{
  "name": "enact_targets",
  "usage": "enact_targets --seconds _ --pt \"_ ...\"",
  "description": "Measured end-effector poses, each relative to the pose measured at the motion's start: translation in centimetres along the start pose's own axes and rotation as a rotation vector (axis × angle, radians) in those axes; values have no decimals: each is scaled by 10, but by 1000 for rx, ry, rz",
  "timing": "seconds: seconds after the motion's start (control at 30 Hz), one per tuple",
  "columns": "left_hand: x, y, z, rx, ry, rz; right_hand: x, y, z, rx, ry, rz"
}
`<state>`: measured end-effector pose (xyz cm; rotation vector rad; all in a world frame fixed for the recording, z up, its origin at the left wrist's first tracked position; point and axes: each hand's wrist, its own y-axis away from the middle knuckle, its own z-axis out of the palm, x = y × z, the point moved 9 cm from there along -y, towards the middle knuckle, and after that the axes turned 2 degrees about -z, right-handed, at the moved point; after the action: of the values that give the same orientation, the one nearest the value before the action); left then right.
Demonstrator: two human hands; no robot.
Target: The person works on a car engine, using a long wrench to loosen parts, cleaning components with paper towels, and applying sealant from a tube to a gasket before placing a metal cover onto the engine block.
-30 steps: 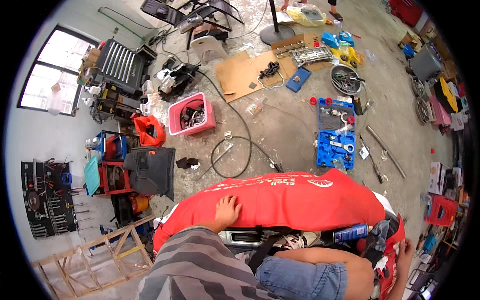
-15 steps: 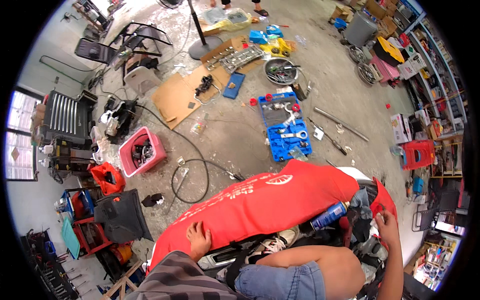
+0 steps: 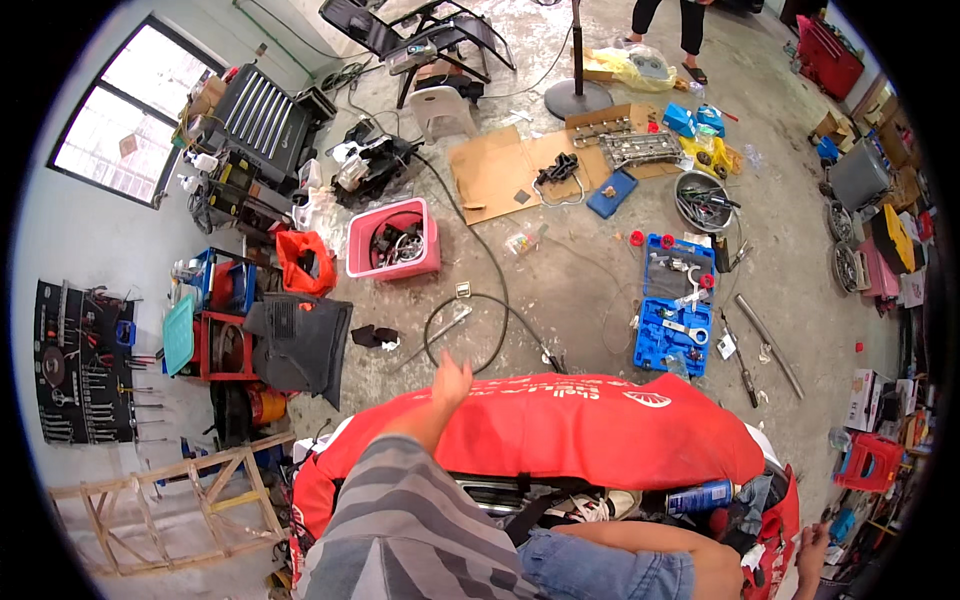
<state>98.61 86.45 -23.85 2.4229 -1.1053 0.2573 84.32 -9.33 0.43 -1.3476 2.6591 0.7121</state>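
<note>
Red cover point(image 3: 560, 430): landmark of this entry; padded sheet with white print, draped in a broad arc just ahead of the seated person's bent knee, white bodywork showing at its right end.

Left hand point(image 3: 454, 382): at the far edge of the red cover, left of its middle, forearm reaching across it. Fingers point away from the person; whether spread or pressed together cannot be told, nor whether the hand touches the cloth.

Right hand point(image 3: 814, 546): just beside the red cover's right end. Fingers partly bent; whether they pinch anything cannot be told.

Spray can point(image 3: 700, 497): blue, lying along the red cover's near edge, toward the right.

Shoe point(image 3: 622, 503): pale, at the same near edge, left of the can.

Black hose point(image 3: 507, 312): looped on the floor just beyond the red cover.

Pink tub point(image 3: 434, 250): filled with dark and metal parts, beyond the red cover's left half.

Blue tool case point(image 3: 650, 345): open, holding metal tools, beyond the red cover's right half.

Metal bar point(image 3: 770, 345): on the floor, beyond the red cover's right end.
</note>
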Motion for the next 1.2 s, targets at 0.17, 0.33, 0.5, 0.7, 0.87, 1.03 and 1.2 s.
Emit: enact_targets --seconds 0.17,0.33,0.5,0.7,0.87,1.03,1.2 --pt "35 -66 -56 93 -42 -76 18 0 -28 97 -74 -2" --pt "67 -102 -78 63 -45 -152 8 39 -15 -9 -40 80" --pt "162 -80 49 -331 -402 192 -82 125 -12 -37 -433 409" --pt "150 -107 138 -514 204 234 -73 138 -30 78 34 -64" --pt "289 39 205 -838 198 523 33 331 -93 249 77 345" --pt "359 51 214 -866 72 678 56 440 -72 206 -79 629" --pt "377 105 243 -879 -89 771 95 553 9 155 -163 838"
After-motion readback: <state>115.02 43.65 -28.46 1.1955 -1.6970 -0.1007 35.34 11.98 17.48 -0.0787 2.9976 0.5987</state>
